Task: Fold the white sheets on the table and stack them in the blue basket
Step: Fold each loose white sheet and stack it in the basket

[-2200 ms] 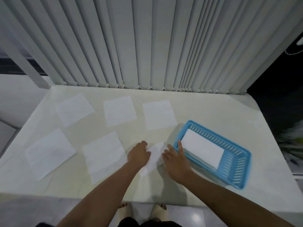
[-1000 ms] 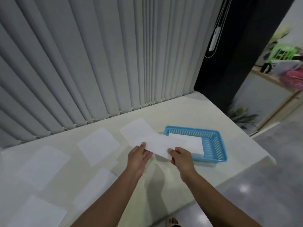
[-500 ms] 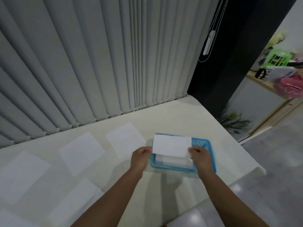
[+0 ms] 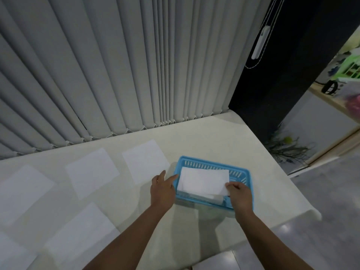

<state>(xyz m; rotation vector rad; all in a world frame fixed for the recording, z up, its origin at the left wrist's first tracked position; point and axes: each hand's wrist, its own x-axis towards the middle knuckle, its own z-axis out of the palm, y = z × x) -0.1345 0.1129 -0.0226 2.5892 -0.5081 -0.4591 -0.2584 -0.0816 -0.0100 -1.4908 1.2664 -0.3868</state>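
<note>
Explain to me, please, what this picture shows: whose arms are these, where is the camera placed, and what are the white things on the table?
There is no machine here. These are a person's two bare arms, seen by a camera worn on the head that looks forward and down. The right hand pinches the near corner of a folded sheet over the blue basket, where another sheet already lies. The left hand is open beside the basket's left rim and holds nothing. Several unfolded sheets lie flat on the table, in front of grey vertical blinds.

Grey vertical blinds (image 4: 120, 71), glossy tiled floor (image 4: 327, 221)
</note>
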